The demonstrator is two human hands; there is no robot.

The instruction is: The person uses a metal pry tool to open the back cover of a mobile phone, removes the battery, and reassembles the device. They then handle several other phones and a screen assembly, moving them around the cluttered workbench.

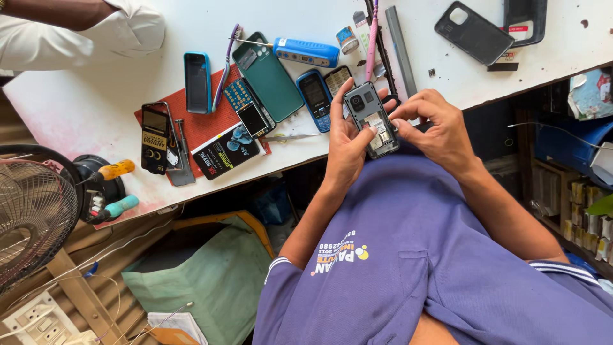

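My left hand holds a small grey keypad phone with its back cover off, so its camera and open inner compartment face up. The thumb rests on the phone's lower part. My right hand pinches the phone's right edge with its fingertips. Both hands hover over the front edge of the white table, above my purple shirt.
On the table lie a red mat, a blue keypad phone, a green smartphone, a purple toothbrush, a pink toothbrush and a black phone case. Another person's white-sleeved arm rests top left. A fan stands left.
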